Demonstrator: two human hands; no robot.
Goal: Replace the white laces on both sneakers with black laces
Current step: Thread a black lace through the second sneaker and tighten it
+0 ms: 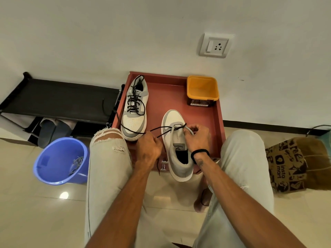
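Both forearms reach down between the knees. The left hand [149,149] pinches a black lace [162,134], and the right hand [198,138] grips the near sneaker [176,151] at its eyelets on the red tray [217,122]. Two sneakers: the far sneaker [134,108] is already laced black. One blue bucket [60,161], one yellow tub [203,90].

The floor [53,221] is looking shiny and smooth, the blue bucket [52,169] plastic, the bag [293,163] brown paper.

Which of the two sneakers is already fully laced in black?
The far sneaker, untouched on the red tray. The near sneaker, between both hands, has black lace only through its lowest eyelets.
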